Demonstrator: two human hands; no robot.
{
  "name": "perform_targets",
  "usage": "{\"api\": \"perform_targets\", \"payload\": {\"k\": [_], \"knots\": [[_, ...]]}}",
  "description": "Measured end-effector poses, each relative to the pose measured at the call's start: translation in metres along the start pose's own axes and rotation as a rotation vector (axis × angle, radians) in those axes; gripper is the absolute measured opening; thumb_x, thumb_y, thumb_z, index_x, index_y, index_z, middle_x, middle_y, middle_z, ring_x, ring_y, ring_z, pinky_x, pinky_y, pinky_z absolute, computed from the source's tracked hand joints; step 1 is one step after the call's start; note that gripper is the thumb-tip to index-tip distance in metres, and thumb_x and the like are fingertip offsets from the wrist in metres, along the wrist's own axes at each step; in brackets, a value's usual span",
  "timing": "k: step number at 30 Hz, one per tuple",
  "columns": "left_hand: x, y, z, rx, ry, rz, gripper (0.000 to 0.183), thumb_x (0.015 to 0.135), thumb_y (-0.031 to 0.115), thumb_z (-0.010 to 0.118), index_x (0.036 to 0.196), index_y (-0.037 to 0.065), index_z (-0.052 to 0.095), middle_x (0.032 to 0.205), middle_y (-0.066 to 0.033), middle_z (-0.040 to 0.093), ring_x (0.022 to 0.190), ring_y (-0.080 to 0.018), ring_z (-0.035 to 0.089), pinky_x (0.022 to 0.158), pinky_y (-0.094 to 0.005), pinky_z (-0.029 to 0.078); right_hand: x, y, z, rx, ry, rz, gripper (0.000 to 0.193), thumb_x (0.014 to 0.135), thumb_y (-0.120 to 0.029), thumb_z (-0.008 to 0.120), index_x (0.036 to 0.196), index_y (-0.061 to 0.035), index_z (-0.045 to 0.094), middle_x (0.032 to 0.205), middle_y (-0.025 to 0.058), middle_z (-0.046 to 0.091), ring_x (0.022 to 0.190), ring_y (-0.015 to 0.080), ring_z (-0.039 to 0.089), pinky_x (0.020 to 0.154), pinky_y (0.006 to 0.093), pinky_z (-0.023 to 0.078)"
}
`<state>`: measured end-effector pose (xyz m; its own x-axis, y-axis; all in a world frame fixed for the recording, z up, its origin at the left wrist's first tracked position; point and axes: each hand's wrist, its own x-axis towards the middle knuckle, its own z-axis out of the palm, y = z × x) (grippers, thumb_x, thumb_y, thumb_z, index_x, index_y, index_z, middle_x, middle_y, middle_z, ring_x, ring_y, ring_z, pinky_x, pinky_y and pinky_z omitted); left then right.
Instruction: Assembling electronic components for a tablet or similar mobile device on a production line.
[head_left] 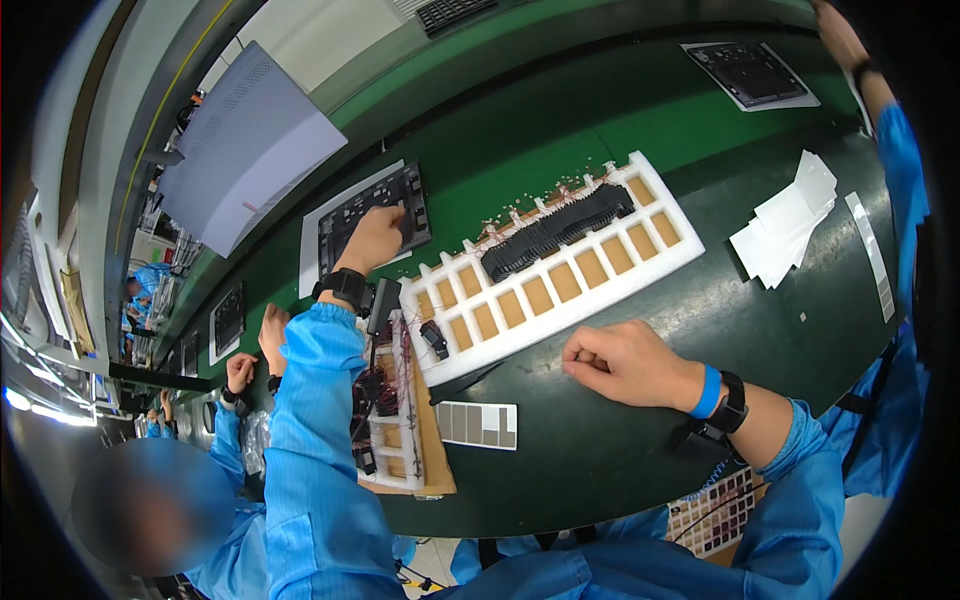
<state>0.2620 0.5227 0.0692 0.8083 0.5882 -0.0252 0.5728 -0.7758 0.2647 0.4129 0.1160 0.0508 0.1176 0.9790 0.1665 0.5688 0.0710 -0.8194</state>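
My left hand (372, 238) rests on a dark laptop chassis (345, 215) at the left of the bench, its fingers curled in and touching the surface. Whatever lies under those fingertips is hidden. The chassis sits on a white sheet (308, 268). My right hand (632, 366) is held over the dark green mat, closed, thumb against curled fingers; anything in it is too small or covered. Between and beyond the hands lies a white foam tray (590, 300) with tan compartments. A row of black parts (555, 233) with thin wires lies along it.
Left of my right hand lies a label sheet (480, 425). A second tray (405, 440) with wired parts sits by my left forearm. White papers (785, 220) and a narrow strip (872, 255) lie at right. Another chassis (750, 75) is at far right. Co-workers sit on both sides.
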Motion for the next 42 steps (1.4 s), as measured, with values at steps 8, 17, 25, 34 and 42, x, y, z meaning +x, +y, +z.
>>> {"api": "perform_targets", "payload": {"k": [8,17,25,34,42], "knots": [[-0.029,0.015,0.018,0.35,0.023,0.187,0.051,0.079,-0.001,0.054,0.128,-0.001,0.066,0.122,-0.0225,0.062,0.113,-0.0401,0.055,0.103,-0.0455,0.045,0.002,-0.004,-0.002,0.035,-0.039,0.064,0.01,0.093,-0.02,0.07,0.094,-0.0105,0.066,0.075,0.0072,0.071,0.068,0.0265,0.07,0.061,0.0388,0.054],[-0.02,0.007,0.01,0.272,0.162,0.052,0.021,0.085,0.018,0.076,0.104,0.01,0.079,0.102,-0.0224,0.072,0.097,-0.0392,0.07,0.086,-0.046,0.056,0.004,-0.004,-0.002,0.003,-0.048,0.064,0.009,0.092,-0.018,0.07,0.093,-0.01,0.065,0.072,0.0058,0.07,0.063,0.025,0.069,0.057,0.0375,0.052],[-0.013,0.002,0.008,0.195,0.121,-0.041,0.018,0.083,0.019,0.077,0.091,0.003,0.075,0.086,-0.0182,0.075,0.084,-0.0352,0.073,0.078,-0.0432,0.058,0.003,-0.003,-0.001,0.005,-0.034,0.049,0.009,0.092,-0.016,0.07,0.092,-0.0091,0.065,0.071,0.0061,0.069,0.062,0.0251,0.068,0.057,0.0373,0.051],[-0.015,-0.015,0.007,0.2,0.09,0.096,0.022,0.089,0.008,0.065,0.107,0.0,0.074,0.098,-0.0225,0.074,0.096,-0.0355,0.072,0.088,-0.0404,0.055,0.002,-0.001,-0.001,0.001,-0.021,0.044,0.009,0.092,-0.016,0.071,0.092,-0.0089,0.065,0.071,0.0066,0.069,0.062,0.0255,0.068,0.057,0.0373,0.052],[-0.035,-0.001,-0.057,-0.497,-0.035,-0.208,0.034,0.098,0.012,0.061,0.129,0.0,0.066,0.118,-0.0079,0.069,0.109,-0.0194,0.064,0.096,-0.0326,0.05,0.002,-0.005,-0.003,0.035,-0.017,0.055,0.007,0.092,-0.012,0.071,0.094,-0.0066,0.066,0.071,0.0077,0.07,0.062,0.0233,0.07,0.058,0.0326,0.053]]}}
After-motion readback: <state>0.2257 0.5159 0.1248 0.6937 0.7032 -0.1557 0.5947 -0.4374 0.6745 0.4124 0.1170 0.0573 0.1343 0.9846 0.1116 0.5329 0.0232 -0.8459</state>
